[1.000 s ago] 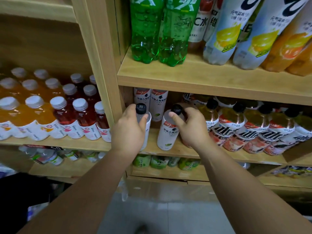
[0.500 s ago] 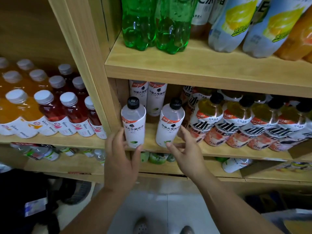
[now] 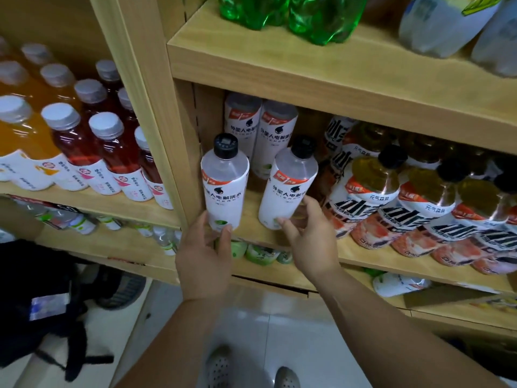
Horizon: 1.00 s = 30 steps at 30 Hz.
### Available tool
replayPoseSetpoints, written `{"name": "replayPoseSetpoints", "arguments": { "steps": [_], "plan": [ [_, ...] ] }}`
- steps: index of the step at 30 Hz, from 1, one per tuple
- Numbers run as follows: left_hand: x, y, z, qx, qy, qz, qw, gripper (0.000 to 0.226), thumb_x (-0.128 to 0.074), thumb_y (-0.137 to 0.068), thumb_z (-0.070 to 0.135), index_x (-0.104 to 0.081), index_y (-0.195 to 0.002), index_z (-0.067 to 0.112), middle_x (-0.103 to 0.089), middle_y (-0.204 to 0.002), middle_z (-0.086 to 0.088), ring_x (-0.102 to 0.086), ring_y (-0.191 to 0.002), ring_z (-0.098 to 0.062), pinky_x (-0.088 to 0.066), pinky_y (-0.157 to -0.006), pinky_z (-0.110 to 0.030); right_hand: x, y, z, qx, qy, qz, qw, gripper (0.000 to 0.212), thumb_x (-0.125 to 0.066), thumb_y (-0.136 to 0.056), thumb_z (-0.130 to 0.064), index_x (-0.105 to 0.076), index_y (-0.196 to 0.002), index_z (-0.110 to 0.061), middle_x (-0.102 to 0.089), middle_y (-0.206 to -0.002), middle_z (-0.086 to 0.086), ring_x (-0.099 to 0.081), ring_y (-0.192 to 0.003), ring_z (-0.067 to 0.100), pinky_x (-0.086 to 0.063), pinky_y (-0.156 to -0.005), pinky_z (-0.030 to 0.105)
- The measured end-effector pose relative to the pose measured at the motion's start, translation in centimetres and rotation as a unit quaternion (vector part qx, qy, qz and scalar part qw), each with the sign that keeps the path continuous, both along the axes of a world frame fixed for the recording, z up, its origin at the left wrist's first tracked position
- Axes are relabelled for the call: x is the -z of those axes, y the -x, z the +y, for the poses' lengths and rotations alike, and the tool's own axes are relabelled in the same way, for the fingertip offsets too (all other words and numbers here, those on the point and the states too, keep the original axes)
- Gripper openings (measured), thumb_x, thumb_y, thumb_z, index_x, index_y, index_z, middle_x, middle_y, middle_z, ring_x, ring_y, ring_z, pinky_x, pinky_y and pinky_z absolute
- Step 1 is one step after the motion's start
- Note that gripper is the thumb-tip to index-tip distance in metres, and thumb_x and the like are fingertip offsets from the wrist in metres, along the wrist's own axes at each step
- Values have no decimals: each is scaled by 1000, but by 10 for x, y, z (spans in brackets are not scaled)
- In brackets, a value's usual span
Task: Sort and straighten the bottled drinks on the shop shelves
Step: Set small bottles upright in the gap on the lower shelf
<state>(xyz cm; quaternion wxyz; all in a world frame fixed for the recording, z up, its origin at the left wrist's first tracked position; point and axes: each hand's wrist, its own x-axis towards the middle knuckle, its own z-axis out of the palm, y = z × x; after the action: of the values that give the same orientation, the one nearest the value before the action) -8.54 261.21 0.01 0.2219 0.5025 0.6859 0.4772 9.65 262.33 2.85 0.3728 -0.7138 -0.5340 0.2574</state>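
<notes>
Two white-labelled bottles with black caps stand at the front left of the middle shelf (image 3: 363,261). My left hand (image 3: 204,256) grips the base of the left bottle (image 3: 224,189), thumb and fingers curled round it. My right hand (image 3: 310,239) holds the base of the right bottle (image 3: 288,189), which leans slightly right. Two more of the same white bottles (image 3: 263,130) stand behind them.
Peach-labelled bottles with black caps (image 3: 419,208) fill the shelf to the right. Red and orange drinks (image 3: 92,147) stand in the left bay. Green bottles (image 3: 293,12) sit on the shelf above. A wooden upright (image 3: 156,107) divides the bays. A black bag (image 3: 42,303) lies on the floor.
Both hands slid from the bottle necks down to the bases. The camera moved closer to the shelf and looks further down.
</notes>
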Motion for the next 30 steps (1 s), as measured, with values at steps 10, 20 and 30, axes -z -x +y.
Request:
{"name": "replayPoseSetpoints", "arguments": {
  "steps": [10, 20, 30],
  "plan": [
    [-1, -12, -3, -48, 8, -7, 999, 42, -70, -93, 35, -69, -130, 14, -76, -74, 1, -69, -75, -14, -54, -75, -34, 8, 7, 57, -14, 13, -43, 999, 59, -67, -97, -39, -45, -147, -16, -71, -107, 10, -67, -100, 25, -55, -89, 42],
    [-10, -28, 8, -67, 39, 1, 997, 30, -67, -95, 38, -72, -113, 15, -73, -76, -5, -65, -75, -29, -51, -72, -38, 35, -1, 64, -16, 20, 66, 997, 58, -71, -93, -39, -53, -145, -22, -74, -111, -1, -69, -108, 14, -53, -102, 40],
    [-3, -30, 52, -37, 72, 73, 994, 34, -58, -99, 40, -67, -112, 11, -74, -102, -11, -65, -99, -37, -53, -82, -43, 48, 5, 62, -16, 0, 119, 993, 68, -79, -87, -41, -50, -147, -27, -65, -131, -1, -62, -112, 5, -55, -100, 35]
  ]
}}
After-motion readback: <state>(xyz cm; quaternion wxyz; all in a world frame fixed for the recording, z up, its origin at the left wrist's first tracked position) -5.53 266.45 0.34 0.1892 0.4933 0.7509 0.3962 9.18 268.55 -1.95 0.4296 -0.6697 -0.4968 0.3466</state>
